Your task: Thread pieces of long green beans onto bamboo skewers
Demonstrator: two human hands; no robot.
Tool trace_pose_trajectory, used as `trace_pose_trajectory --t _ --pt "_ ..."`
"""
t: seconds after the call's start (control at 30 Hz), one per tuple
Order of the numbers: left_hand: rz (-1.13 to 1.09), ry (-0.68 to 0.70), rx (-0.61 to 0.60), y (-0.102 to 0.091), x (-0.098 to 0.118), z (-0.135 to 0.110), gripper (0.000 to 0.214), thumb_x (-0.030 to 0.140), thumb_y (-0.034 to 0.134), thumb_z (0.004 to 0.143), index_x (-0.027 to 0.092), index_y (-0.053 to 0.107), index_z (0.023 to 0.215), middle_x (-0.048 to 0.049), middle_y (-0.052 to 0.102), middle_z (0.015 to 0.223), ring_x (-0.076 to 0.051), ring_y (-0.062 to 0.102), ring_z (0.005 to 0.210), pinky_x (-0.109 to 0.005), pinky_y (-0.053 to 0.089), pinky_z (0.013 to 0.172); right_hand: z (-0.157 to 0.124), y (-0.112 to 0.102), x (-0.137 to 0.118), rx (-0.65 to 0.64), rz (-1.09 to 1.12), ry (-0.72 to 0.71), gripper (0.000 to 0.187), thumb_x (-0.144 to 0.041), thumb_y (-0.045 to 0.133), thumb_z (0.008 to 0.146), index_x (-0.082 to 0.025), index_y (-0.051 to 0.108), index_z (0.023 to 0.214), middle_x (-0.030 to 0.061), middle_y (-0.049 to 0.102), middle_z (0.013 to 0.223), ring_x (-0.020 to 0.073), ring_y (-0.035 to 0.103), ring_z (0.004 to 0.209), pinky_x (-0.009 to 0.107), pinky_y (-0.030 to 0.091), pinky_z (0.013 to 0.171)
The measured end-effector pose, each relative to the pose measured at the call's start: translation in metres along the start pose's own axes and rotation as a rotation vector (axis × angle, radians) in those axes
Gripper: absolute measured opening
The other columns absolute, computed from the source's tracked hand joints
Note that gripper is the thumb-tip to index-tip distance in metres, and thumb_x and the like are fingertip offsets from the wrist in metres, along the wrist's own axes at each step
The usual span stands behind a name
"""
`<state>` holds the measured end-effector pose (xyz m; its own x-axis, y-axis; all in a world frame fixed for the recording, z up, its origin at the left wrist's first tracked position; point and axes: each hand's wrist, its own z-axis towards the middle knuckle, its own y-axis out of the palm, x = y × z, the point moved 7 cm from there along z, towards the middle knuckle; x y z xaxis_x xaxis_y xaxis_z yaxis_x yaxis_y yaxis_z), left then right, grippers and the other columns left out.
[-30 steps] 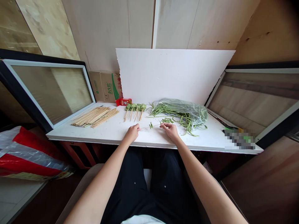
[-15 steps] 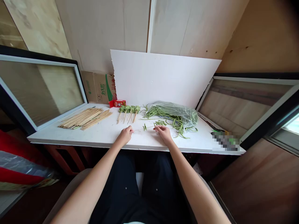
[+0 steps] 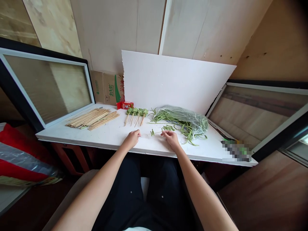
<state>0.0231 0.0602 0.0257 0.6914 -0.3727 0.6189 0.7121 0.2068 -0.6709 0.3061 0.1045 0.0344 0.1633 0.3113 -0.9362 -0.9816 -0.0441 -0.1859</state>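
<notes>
Over the front of the white table, my left hand (image 3: pixel 132 139) is closed on one end of a thin skewer (image 3: pixel 146 134). Short green bean pieces (image 3: pixel 152 132) are threaded crosswise along its middle. My right hand (image 3: pixel 171 138) pinches at the skewer's other end, with a small cut bean piece (image 3: pixel 162 130) at its fingertips. Just behind that hand lies a small pile of cut bean pieces (image 3: pixel 168 127). Finished bean skewers (image 3: pixel 137 112) lie side by side further back, their bare sticks pointing toward me.
Loose bamboo skewers (image 3: pixel 92 118) lie at the left of the table (image 3: pixel 110 137). A clear plastic bag (image 3: pixel 192 119) of long green beans (image 3: pixel 166 115) is at the right. Behind are a red box (image 3: pixel 126 105), a cardboard box (image 3: pixel 107 88) and a white board (image 3: pixel 173 80). Framed glass panels stand at both sides.
The view has shifted slightly, so everything sits a little further right. Both hands keep the same hold, and the bean pieces stay on the skewer.
</notes>
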Motion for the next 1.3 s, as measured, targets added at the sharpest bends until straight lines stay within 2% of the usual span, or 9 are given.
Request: trace_pose_trajectory --t 0.17,0.53,0.9,1.1,1.3 --pt "0.001 -0.011 -0.004 0.0 -0.001 0.001 0.025 -0.001 0.049 0.085 0.022 0.058 0.084 -0.0113 0.078 0.099 -0.025 0.076 0.102 -0.029 0.055 0.08 -0.001 0.0 -0.004 -0.024 0.001 -0.016 0.054 -0.073 0.078 0.076 -0.021 0.078 0.089 0.011 0.081 0.094 0.0282 0.07 0.091 0.038 0.05 0.086" --pt "0.016 0.017 0.002 -0.004 0.005 0.0 0.023 0.002 0.048 0.087 0.022 0.054 0.078 -0.0067 0.072 0.085 -0.022 0.073 0.091 -0.026 0.05 0.072 0.0 0.004 -0.007 -0.069 -0.021 0.057 0.049 -0.067 0.078 0.079 -0.019 0.075 0.07 0.0109 0.08 0.083 0.0244 0.065 0.076 0.038 0.048 0.078" --pt "0.051 0.041 -0.003 -0.004 0.006 0.002 0.022 0.005 0.048 0.09 0.023 0.054 0.077 -0.0068 0.073 0.086 -0.021 0.069 0.085 -0.028 0.048 0.075 -0.007 0.004 -0.012 -0.096 0.089 0.0 0.041 -0.062 0.083 0.075 -0.022 0.076 0.081 0.0093 0.081 0.091 0.0275 0.072 0.093 0.038 0.051 0.091" --pt "0.064 0.043 0.004 -0.004 0.007 0.002 0.022 0.004 0.05 0.088 0.023 0.055 0.077 -0.0055 0.072 0.083 -0.021 0.068 0.083 -0.027 0.047 0.073 -0.006 0.006 -0.011 -0.093 0.065 0.04 0.041 -0.061 0.081 0.076 -0.021 0.075 0.073 0.0113 0.081 0.085 0.0265 0.071 0.084 0.038 0.051 0.083" --pt "0.054 0.05 0.002 -0.002 0.005 0.003 0.023 0.004 0.049 0.09 0.023 0.054 0.076 -0.0048 0.071 0.081 -0.021 0.07 0.084 -0.026 0.046 0.072 -0.001 0.007 -0.003 0.017 0.07 0.077 0.04 -0.059 0.079 0.078 -0.019 0.077 0.08 0.0122 0.081 0.086 0.0273 0.07 0.085 0.038 0.05 0.079"
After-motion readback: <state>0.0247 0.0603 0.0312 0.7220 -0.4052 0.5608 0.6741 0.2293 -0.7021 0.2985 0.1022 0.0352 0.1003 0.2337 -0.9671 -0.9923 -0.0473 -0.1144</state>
